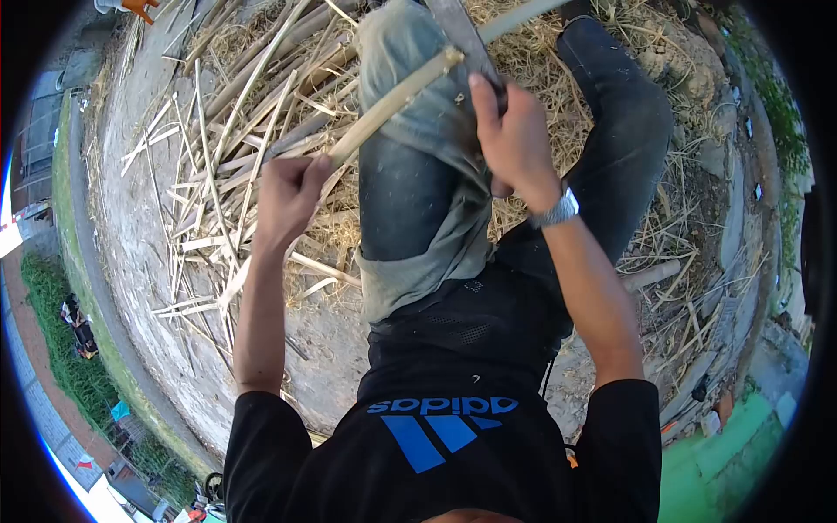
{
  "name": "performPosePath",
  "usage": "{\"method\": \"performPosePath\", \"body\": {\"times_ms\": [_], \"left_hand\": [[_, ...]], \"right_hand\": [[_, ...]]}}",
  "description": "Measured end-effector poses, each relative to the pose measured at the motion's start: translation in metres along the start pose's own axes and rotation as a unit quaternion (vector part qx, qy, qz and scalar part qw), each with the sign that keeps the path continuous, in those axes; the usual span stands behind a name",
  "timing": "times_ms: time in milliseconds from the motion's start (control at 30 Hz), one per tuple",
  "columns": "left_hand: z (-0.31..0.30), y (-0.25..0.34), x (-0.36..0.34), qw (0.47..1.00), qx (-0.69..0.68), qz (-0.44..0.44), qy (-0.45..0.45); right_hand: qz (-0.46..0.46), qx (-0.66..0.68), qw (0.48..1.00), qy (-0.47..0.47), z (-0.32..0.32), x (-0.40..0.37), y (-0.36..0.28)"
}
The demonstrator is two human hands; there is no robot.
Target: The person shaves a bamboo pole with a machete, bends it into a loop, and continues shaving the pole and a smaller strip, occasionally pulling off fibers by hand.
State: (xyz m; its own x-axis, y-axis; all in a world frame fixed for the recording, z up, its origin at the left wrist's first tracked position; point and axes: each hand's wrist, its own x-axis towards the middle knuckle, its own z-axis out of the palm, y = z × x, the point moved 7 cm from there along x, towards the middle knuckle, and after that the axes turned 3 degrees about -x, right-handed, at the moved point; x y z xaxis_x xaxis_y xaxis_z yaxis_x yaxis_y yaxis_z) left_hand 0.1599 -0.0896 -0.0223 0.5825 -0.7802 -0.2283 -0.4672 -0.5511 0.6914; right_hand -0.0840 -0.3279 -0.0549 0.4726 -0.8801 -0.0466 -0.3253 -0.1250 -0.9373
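Note:
My left hand [292, 196] is closed around the near end of a pale bamboo strip [392, 100], which slants up and to the right over my knee. My right hand [514, 144], a silver watch on its wrist, grips a large knife [464, 37]; its grey blade points away from me. Blade and strip cross above the knee, and the strip appears again beyond the blade. The knife's handle is mostly hidden by my fingers. A grey-blue cloth [410, 52] lies over my left leg, beneath the strip.
Split strips and poles [231, 157] lie piled on the ground to the left. Shavings [658, 231] cover the ground around my bent right leg [628, 131]. A short pole piece [654, 275] rests at the right. An orange object [139, 9] stands at the top left.

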Motion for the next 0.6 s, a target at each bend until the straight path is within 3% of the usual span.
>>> {"method": "performPosePath", "body": {"times_ms": [33,67,167,233,333,367,400,500,533,600], "left_hand": [[0.001,0.001,0.000,1.000,0.003,0.025,0.000],[0.003,-0.004,-0.004,0.999,-0.047,0.004,0.014],[0.000,0.003,-0.009,1.000,0.011,0.008,0.008],[-0.002,0.000,-0.008,1.000,0.003,-0.008,0.011],[0.002,0.009,-0.004,1.000,0.001,0.018,0.016],[0.007,0.014,-0.004,1.000,0.003,0.022,0.014],[0.011,0.018,-0.006,0.999,0.008,0.035,0.021],[0.013,0.011,-0.007,0.998,0.009,0.051,0.028],[0.011,0.016,-0.011,0.998,0.012,0.049,0.040],[0.005,0.022,-0.011,0.997,0.021,0.043,0.057]], "right_hand": [[-0.004,0.063,0.996,-0.057,0.010,-0.015,-0.004],[-0.106,0.024,0.994,0.020,-0.004,-0.020,-0.021],[-0.064,0.051,0.996,0.038,-0.052,0.001,-0.028],[-0.019,0.126,0.983,0.133,-0.091,0.020,-0.024],[-0.002,0.187,0.970,0.157,-0.084,0.020,-0.018],[0.037,0.033,0.993,0.103,-0.052,0.006,-0.010],[-0.042,-0.139,0.989,0.026,-0.007,-0.010,0.005],[0.014,0.056,0.998,-0.023,-0.018,-0.036,-0.017],[0.016,0.057,0.998,-0.032,-0.027,-0.034,-0.027],[0.026,0.127,0.990,0.048,-0.057,-0.024,-0.038]]}}
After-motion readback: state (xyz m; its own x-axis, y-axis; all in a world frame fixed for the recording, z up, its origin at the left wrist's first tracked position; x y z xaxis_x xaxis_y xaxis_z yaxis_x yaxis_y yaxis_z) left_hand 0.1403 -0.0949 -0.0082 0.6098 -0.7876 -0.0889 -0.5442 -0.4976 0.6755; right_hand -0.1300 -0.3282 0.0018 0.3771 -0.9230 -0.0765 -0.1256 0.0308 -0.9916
